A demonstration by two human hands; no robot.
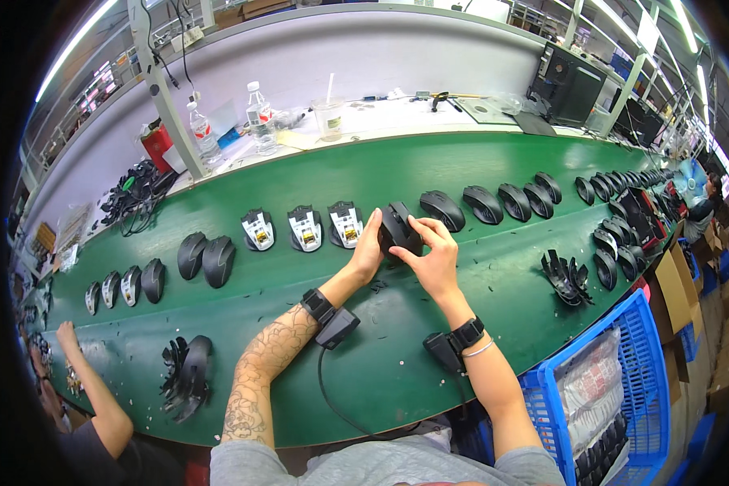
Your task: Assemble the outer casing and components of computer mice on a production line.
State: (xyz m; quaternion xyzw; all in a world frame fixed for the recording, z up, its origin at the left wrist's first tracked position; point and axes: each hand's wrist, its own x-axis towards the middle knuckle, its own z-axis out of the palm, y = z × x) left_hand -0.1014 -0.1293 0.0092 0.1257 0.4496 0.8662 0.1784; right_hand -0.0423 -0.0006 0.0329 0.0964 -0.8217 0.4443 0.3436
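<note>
Between my two hands, over the middle of the green bench, is a black computer mouse (398, 227). My left hand (368, 248) holds it along its left side. From the right, my right hand (434, 253) grips it, with the thumb near its lower end and the fingers on its right side. Just left of them stand several mice without top shells (305, 228), their white inner parts showing. Several covered black mice (441, 210) continue the row to the right. Small dark scraps (378, 286) lie below my hands. A black strapped device (330, 319) sits on each wrist.
Loose black shells lie in piles at the left (188, 377) and right (567, 278). A blue crate (545, 381) with bags stands at the lower right. A co-worker's arm (97, 381) rests at the left. Bottles (261, 121) and a cup (329, 120) stand behind.
</note>
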